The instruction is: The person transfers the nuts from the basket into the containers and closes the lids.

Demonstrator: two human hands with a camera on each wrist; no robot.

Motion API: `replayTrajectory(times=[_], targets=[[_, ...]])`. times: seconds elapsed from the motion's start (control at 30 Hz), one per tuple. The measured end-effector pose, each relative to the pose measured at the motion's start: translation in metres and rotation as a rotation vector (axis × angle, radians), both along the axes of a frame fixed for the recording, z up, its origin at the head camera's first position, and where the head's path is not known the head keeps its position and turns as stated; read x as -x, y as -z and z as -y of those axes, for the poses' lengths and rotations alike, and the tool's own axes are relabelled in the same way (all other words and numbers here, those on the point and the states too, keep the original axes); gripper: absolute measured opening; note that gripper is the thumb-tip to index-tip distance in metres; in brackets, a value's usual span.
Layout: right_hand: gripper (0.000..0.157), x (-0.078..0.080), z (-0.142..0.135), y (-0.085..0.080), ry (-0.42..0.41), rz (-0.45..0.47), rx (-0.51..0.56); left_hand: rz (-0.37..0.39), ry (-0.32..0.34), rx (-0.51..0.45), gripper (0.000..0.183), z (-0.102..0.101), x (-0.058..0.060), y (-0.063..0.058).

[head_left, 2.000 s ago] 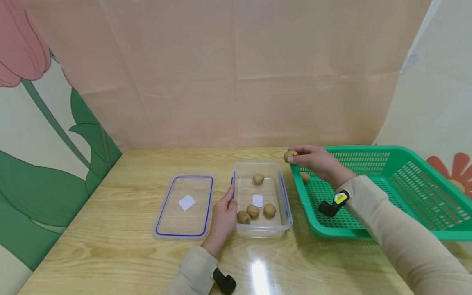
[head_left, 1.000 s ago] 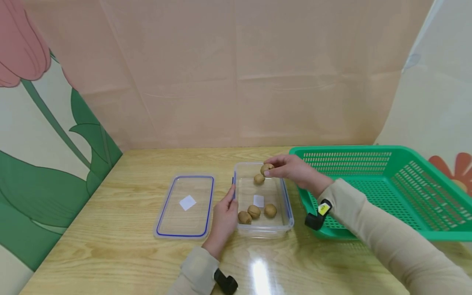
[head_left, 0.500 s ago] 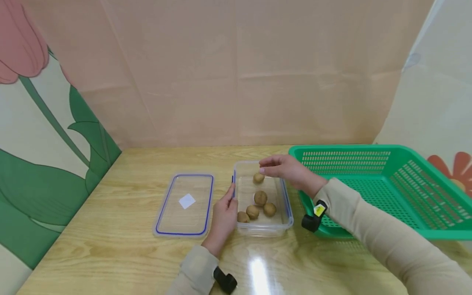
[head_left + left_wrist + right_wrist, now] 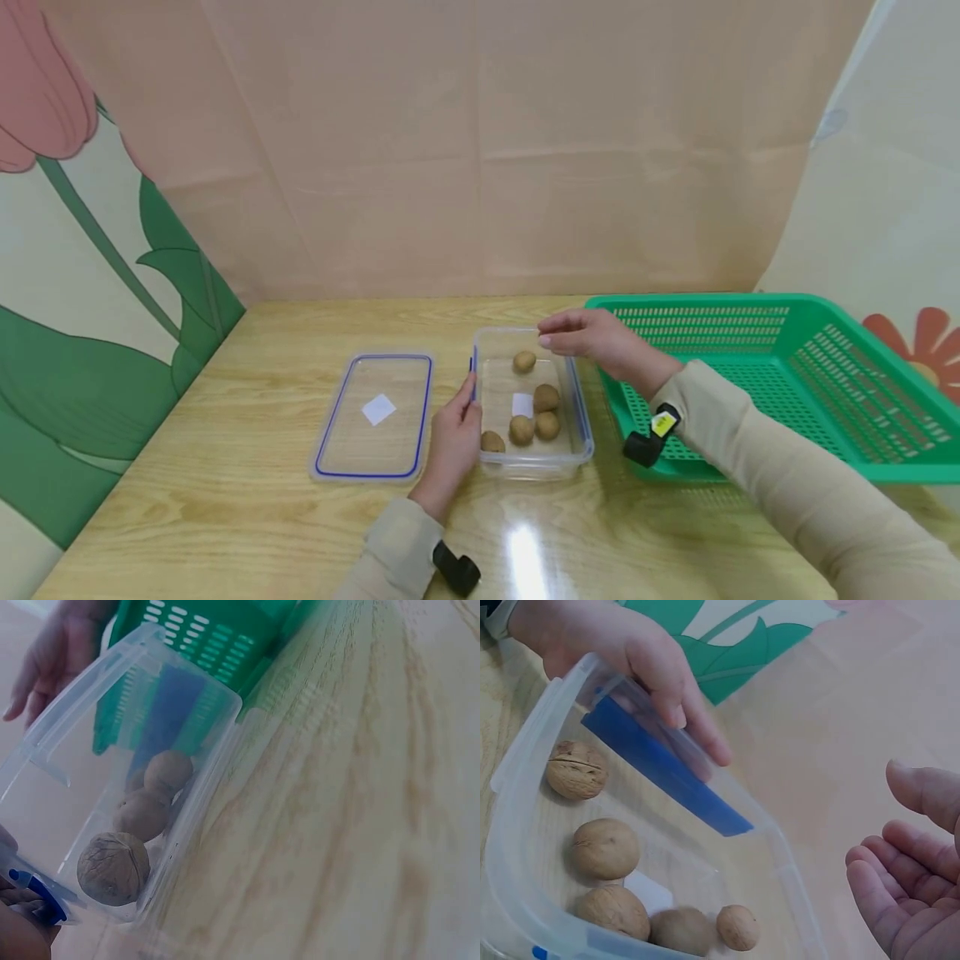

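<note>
A clear plastic food container (image 4: 536, 467) holds several walnuts (image 4: 521, 430), most clustered in its near half and one walnut (image 4: 524, 361) lying toward the back. My left hand (image 4: 452, 433) rests its extended fingers along the container's left side. In the left wrist view, the blue-edged side latch (image 4: 37, 889) lies against that hand. My right hand (image 4: 603, 342) hovers over the container's back right corner, fingers loosely bent and holding nothing. The right wrist view shows its palm and fingers bare (image 4: 919, 889).
A clear lid (image 4: 360, 454) with a blue seal and a white label lies left of the container. A large green plastic basket (image 4: 630, 433) stands to its right. A beige sheet (image 4: 480, 150) backs the wooden table (image 4: 225, 500).
My right hand carried a walnut from the basket's rim leftward and let it go in the container. The walnut rolled toward the others, and the hand drew back slightly right. My left hand stayed put.
</note>
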State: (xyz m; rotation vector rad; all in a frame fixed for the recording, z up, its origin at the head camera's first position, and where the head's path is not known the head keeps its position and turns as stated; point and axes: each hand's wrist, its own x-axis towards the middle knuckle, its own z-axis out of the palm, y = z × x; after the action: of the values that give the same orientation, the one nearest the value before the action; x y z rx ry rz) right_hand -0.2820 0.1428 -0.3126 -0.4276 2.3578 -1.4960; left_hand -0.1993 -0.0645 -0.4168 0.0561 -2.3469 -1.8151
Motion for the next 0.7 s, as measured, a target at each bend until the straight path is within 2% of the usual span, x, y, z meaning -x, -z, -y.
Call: replayTrajectory(times=[0.3,0.5,0.7], targets=[[0.047,-0.001,-0.012,-0.006,0.026,-0.013,0.051,-0.003,0.004,0.000,0.045,0.000,0.000,0.001],[0.050,0.000,-0.024,-0.005,0.046,-0.010,0.025,-0.003,0.010,0.000,0.045,0.000,0.000,0.001],[0.051,0.004,-0.038,-0.005,0.075,-0.045,-0.022,0.005,0.004,-0.001,0.045,0.000,0.000,0.001]])
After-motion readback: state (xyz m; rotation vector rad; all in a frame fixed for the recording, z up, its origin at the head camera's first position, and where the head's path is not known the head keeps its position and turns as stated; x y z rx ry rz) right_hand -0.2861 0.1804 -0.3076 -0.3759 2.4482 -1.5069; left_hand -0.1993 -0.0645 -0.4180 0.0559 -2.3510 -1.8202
